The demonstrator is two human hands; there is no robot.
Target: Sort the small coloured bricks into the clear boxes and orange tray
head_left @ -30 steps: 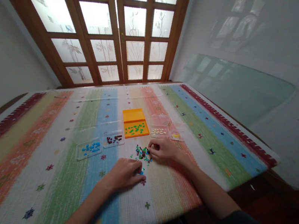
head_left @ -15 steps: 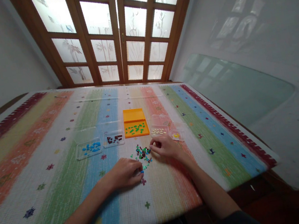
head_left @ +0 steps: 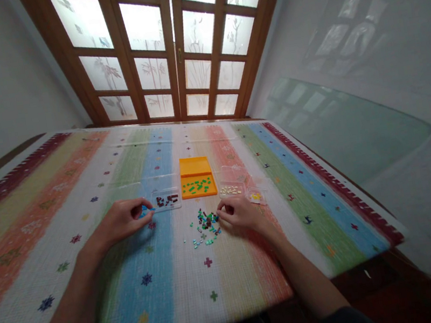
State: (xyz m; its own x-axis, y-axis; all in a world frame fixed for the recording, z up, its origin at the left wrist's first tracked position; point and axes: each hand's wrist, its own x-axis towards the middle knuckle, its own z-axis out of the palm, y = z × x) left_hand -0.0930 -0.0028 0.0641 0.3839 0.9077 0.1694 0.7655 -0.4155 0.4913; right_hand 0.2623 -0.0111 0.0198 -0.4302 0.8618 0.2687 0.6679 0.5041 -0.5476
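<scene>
My left hand is over the clear box of blue bricks at the left, hiding most of it. Its thumb and index finger are closed in a pinch with a small blue toy brick at the tips. Other blue bricks show behind the fingers. My right hand rests on the cloth at the right edge of a loose pile of small bricks, mostly green, dark brown and blue. Its fingers are curled together at the pile, and anything between them is too small to make out.
A yellow-orange case with green bricks stands open behind the pile. Clear boxes hold dark brown bricks, cream bricks and yellow bricks. A striped tablecloth covers the table; wooden glazed doors stand beyond.
My left hand has moved left and away from the pile's near edge to the box of blue bricks, carrying a blue brick. My right hand has stayed by the pile.
</scene>
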